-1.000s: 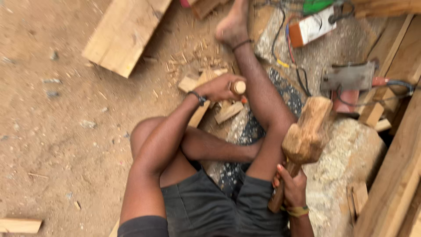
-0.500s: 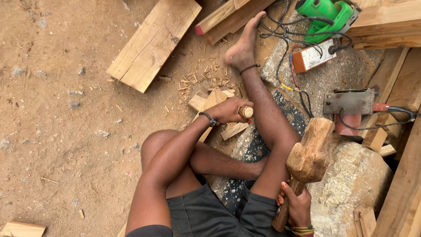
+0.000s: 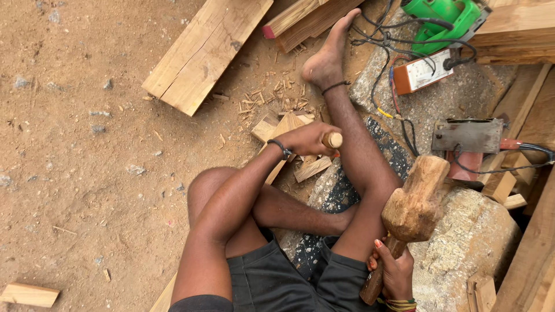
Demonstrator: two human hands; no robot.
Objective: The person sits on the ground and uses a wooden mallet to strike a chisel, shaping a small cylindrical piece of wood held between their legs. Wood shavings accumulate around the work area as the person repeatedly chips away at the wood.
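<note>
Dirt ground at far L w/ small wood offcut (image 3: pixel 28 294) lying alone. Wide plank (image 3: pixel 205 51) above, near scattered wood chips (image 3: pixel 272 95). Left hand (image 3: pixel 309 140) fully closed round chisel handle (image 3: pixel 332 140), only pale butt end showing; blade hidden, set on wood block (image 3: pixel 286 130) beside the outstretched leg. Right hand (image 3: pixel 396 274) wrapped tight on shaft of wooden mallet (image 3: pixel 413 199), head raised over stone slab (image 3: pixel 474 242), well apart from chisel. Green power tool (image 3: pixel 442 20) top R, cables trailing.
</note>
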